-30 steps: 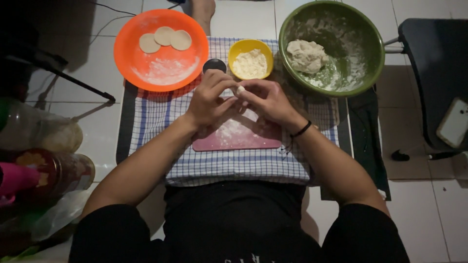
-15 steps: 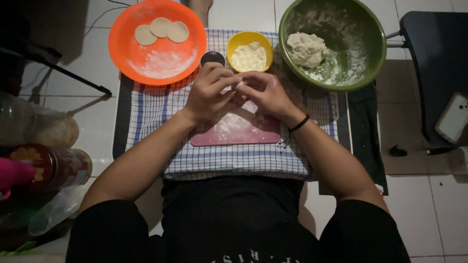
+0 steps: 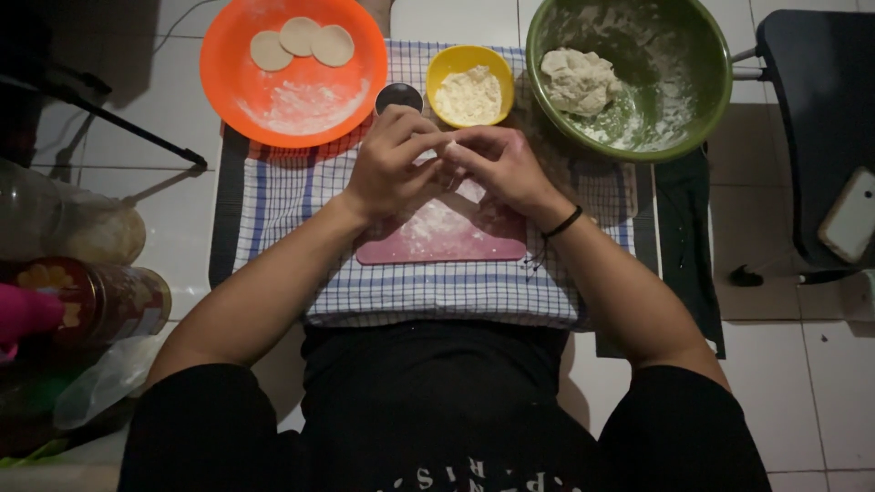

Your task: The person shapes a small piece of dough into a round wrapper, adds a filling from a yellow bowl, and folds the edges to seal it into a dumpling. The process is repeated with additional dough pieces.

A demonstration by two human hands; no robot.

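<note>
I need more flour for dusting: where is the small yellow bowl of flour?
In the head view, the small yellow bowl of flour sits top centre on the checked cloth, between the orange plastic plate and the green mixing bowl.

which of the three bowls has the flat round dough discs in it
The orange bowl, at the far left of the checked cloth, holds three flat discs. The yellow bowl holds flour, and the green bowl a rough dough lump.

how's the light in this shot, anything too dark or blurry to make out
Head view: light falls brightest on the orange plate, yellow bowl and green bowl; the left edge and the jar sink into shadow. Left hand and right hand are fairly sharp, but the small dough piece between them is mostly hidden.
</note>
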